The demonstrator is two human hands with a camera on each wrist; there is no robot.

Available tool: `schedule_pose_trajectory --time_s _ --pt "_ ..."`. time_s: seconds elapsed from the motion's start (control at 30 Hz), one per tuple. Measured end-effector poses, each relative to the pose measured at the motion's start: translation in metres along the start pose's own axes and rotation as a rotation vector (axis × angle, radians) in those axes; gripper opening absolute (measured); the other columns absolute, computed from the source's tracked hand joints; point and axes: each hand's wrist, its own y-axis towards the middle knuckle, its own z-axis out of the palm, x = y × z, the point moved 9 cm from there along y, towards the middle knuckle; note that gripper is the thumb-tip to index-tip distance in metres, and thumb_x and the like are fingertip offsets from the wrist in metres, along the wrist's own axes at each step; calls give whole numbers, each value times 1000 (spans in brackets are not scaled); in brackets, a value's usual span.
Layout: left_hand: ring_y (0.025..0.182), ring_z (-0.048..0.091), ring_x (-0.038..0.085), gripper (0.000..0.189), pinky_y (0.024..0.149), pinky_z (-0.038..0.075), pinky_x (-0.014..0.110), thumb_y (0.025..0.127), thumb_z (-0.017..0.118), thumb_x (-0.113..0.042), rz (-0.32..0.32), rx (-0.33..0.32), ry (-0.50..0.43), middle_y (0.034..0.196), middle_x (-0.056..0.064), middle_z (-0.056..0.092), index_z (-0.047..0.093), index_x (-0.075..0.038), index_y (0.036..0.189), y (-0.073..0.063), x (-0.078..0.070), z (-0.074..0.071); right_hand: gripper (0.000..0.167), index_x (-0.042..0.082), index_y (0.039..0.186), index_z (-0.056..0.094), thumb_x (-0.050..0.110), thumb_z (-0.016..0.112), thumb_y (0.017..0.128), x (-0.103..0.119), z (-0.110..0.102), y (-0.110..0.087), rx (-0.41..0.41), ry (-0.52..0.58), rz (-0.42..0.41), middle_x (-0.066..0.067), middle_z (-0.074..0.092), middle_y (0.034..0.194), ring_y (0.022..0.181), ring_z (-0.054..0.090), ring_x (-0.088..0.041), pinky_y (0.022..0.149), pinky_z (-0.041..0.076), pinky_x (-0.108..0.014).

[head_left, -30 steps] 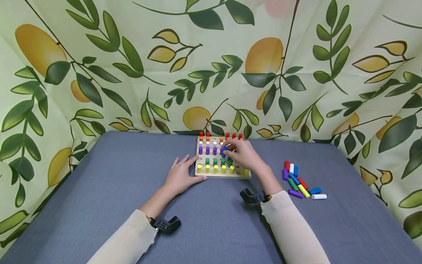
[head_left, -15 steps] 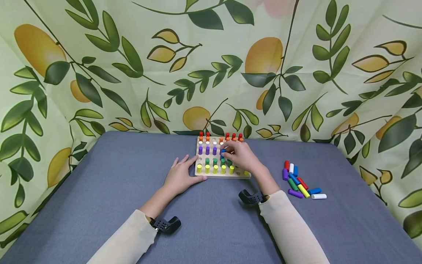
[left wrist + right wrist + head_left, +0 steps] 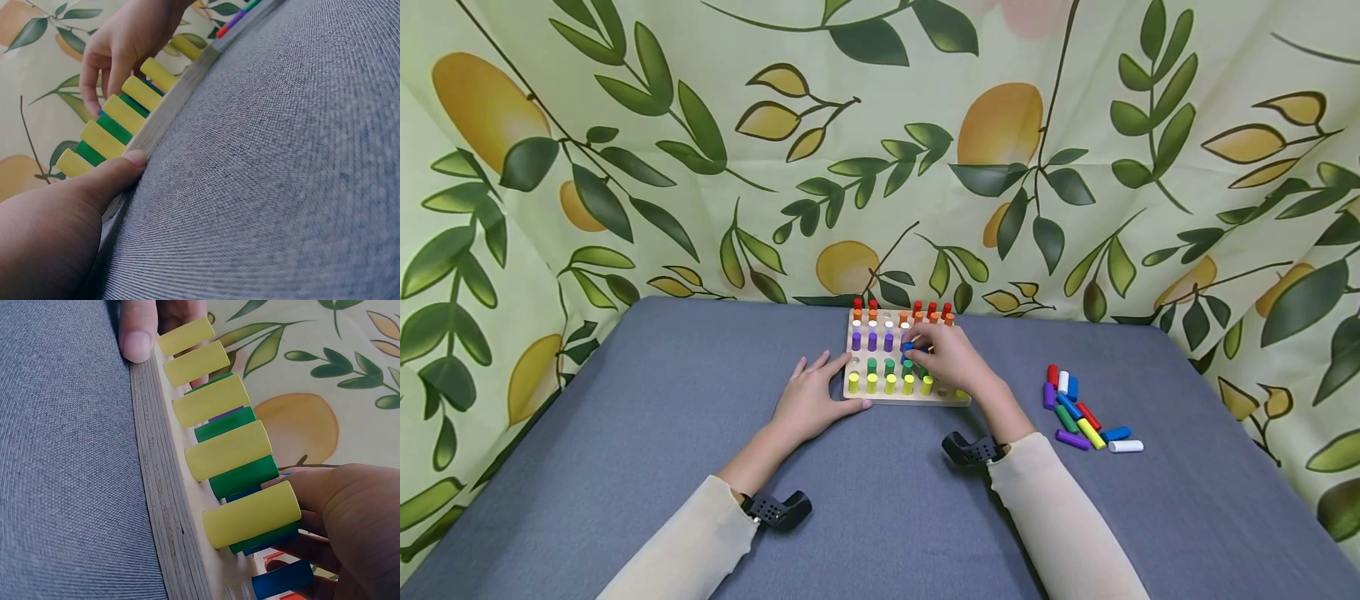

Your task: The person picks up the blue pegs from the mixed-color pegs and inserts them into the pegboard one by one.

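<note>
A wooden pegboard (image 3: 910, 401) holds rows of coloured pegs, with yellow pegs (image 3: 890, 385) in front and green pegs (image 3: 889, 367) behind them. My right hand (image 3: 953, 357) reaches over its right half, pinching a blue peg (image 3: 907, 347) between thumb and fingers, close over the board behind the green row. At the board's left end lies my left hand (image 3: 811, 406), fingers extended. Its thumb (image 3: 125, 170) presses the front edge and the index fingertip touches the left side. In the right wrist view another blue peg (image 3: 282, 580) stands beneath the right hand, whose palm hides some of the board.
Loose pegs lie on the grey cloth to the right, among them a red peg (image 3: 1088, 417), a yellow peg (image 3: 1091, 434) and a white peg (image 3: 1126, 447). A leaf-patterned curtain (image 3: 880, 167) hangs behind the table. Both wrists wear black cameras.
The right hand has shifted slightly left with the blue peg, which now shows less above the board. The left hand and the loose pegs have stayed put.
</note>
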Motion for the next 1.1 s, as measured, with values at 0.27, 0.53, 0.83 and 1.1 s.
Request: schedule_pose_trajectory --time_s 0.27,0.53,0.83,1.1 --pt "150 38 35 89 127 17 60 79 79 -59 1 4 -2 154 19 49 51 -14 150 0 -1 0 15 10 108 73 13 71 95 -2 1 1 2 -5 17 -9 78 109 103 75 -23 93 60 -44" --pt "150 38 34 89 128 17 59 79 79 -59 -2 7 4 154 18 49 50 -14 150 0 -1 0 16 10 109 76 16 70 95 -2 3 1 2 -25 20 -7 78 107 100 74 -21 92 59 -43" --pt "150 38 35 89 127 17 59 79 79 -59 -5 12 4 155 18 48 50 -14 151 0 0 0 20 11 113 77 18 67 98 -2 4 1 29 -36 29 -6 78 108 96 70 -17 88 58 -42" --pt "151 38 34 89 128 17 59 79 78 -60 -2 16 2 156 18 47 49 -16 151 1 -1 1 31 9 125 72 25 64 100 9 -17 -8 20 -61 16 -7 77 112 102 70 -20 92 57 -44"
